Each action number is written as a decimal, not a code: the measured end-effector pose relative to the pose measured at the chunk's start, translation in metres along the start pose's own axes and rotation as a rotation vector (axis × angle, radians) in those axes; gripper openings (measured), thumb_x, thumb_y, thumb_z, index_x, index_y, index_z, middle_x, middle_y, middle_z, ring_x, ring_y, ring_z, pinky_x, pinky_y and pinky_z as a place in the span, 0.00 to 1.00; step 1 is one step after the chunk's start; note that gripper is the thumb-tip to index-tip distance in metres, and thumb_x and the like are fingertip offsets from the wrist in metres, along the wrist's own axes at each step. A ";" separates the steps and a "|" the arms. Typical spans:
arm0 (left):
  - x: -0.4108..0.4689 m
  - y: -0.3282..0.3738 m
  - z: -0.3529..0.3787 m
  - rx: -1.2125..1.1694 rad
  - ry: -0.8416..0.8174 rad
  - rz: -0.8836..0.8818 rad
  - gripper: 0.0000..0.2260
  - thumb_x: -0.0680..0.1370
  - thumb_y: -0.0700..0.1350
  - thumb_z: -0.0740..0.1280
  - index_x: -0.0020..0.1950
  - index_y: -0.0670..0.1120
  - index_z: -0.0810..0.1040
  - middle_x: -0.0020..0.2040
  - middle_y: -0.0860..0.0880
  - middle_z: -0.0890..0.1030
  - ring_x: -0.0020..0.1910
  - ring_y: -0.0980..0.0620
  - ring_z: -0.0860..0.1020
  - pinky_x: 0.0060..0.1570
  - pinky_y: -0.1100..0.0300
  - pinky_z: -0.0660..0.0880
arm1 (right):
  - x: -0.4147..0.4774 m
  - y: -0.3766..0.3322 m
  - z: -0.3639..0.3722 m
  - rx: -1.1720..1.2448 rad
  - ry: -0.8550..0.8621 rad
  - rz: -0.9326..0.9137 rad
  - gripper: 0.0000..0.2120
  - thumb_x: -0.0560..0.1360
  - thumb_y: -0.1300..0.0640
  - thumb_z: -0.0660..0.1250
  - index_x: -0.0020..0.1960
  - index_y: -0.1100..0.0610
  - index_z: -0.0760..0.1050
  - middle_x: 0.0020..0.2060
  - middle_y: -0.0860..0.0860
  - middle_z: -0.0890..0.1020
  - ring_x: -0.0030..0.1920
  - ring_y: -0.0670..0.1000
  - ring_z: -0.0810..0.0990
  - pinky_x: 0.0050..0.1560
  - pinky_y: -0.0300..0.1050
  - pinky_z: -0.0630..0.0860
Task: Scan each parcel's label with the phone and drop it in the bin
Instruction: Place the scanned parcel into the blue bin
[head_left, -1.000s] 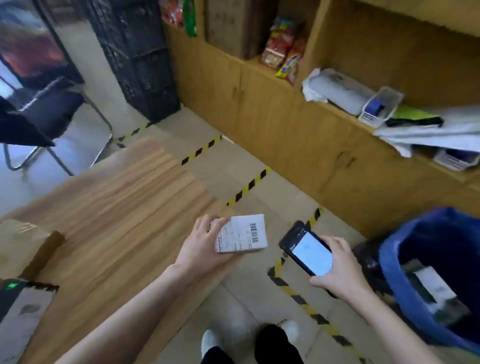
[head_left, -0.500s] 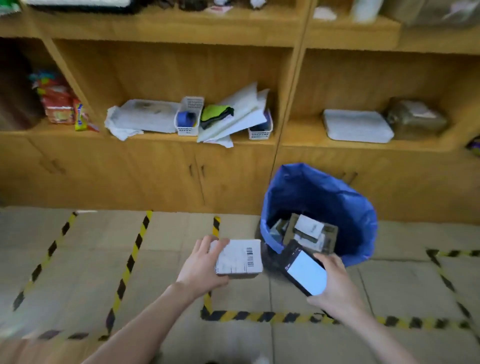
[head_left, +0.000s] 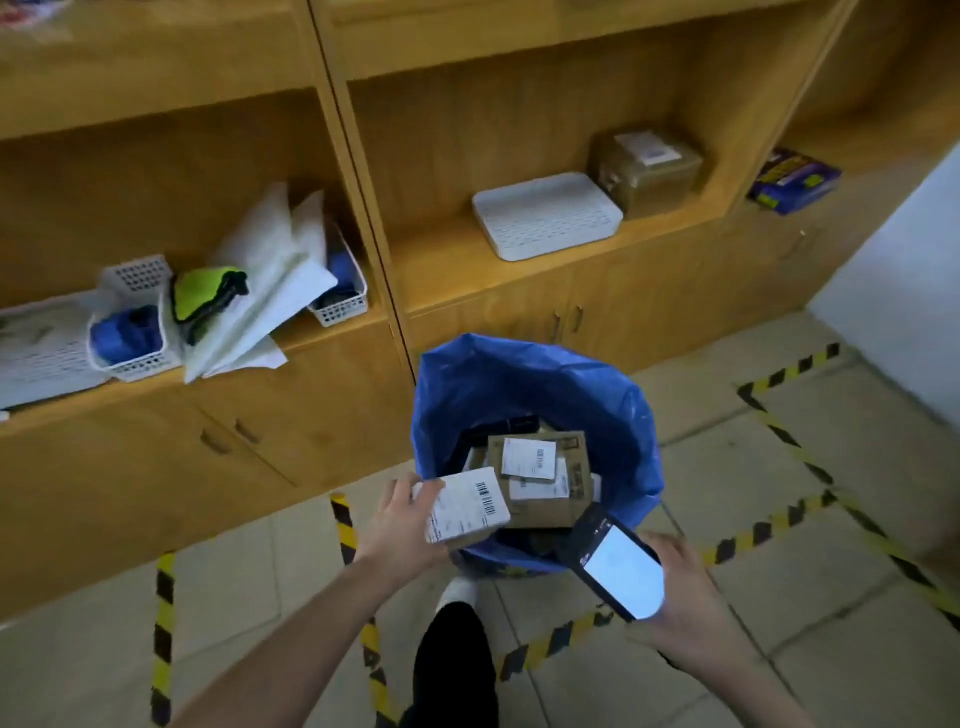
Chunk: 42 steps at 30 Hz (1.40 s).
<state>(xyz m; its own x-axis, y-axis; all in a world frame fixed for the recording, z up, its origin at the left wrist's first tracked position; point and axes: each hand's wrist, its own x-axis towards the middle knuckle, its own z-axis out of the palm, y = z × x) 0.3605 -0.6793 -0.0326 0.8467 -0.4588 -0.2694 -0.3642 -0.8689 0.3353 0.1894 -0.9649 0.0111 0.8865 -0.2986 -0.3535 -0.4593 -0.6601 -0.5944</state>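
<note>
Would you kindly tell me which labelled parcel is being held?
The parcel gripped by the left hand at the bin; the others lie inside it or on the shelf.

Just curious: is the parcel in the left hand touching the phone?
Apart: the head view shows a cardboard box visible between the parcel and the phone.

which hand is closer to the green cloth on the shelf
Left. The left hand, holding a parcel, is below and right of the green cloth; the right hand, holding the phone, is farther right, across the bin.
</note>
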 end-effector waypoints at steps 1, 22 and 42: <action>0.019 -0.004 -0.002 0.021 -0.014 0.013 0.38 0.67 0.62 0.70 0.73 0.52 0.63 0.65 0.48 0.65 0.66 0.47 0.63 0.62 0.55 0.67 | 0.013 -0.004 0.002 -0.017 0.013 0.016 0.18 0.58 0.53 0.67 0.46 0.53 0.68 0.40 0.45 0.67 0.45 0.51 0.64 0.34 0.40 0.62; 0.330 -0.076 0.140 0.377 -0.385 0.218 0.31 0.71 0.54 0.71 0.70 0.47 0.64 0.67 0.44 0.64 0.66 0.42 0.63 0.62 0.49 0.64 | 0.312 0.010 0.145 0.094 -0.008 0.537 0.45 0.55 0.56 0.79 0.69 0.49 0.64 0.61 0.46 0.65 0.60 0.53 0.72 0.60 0.59 0.70; 0.388 -0.097 0.237 0.494 -0.435 0.227 0.32 0.73 0.50 0.73 0.71 0.47 0.62 0.70 0.44 0.61 0.69 0.44 0.61 0.64 0.50 0.67 | 0.356 0.057 0.218 0.206 0.020 0.565 0.43 0.54 0.56 0.77 0.67 0.46 0.64 0.59 0.44 0.66 0.57 0.48 0.70 0.59 0.57 0.71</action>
<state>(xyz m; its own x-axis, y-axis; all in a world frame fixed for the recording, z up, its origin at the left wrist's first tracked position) 0.6321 -0.8168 -0.3833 0.5340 -0.5823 -0.6130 -0.7351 -0.6779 0.0036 0.4670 -0.9588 -0.3057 0.5016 -0.5788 -0.6429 -0.8594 -0.2487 -0.4467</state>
